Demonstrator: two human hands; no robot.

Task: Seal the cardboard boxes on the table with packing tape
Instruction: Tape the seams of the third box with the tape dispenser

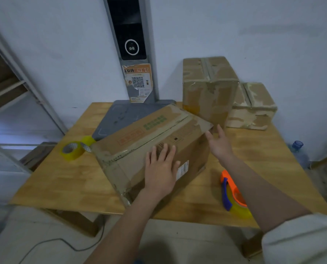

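We find the wooden table [67, 180] carrying all items. The large cardboard box [139, 147] lies at its centre, skewed, top flaps closed along a visible seam. Behind that box to the right stand a tall box [208, 88] and a smaller box [254, 105] (both worn). Our left hand [161, 168] lies flat on the large box, fingers straight. Our right hand [219, 141] hovers open off its far right corner, holding nothing. Right of the large box lies the orange tape dispenser [233, 193]; left of it, a yellow tape roll [74, 150].

Bare wooden table [63, 180] lies open left of the big box [151, 141]; the dispenser [233, 193] blocks its right.
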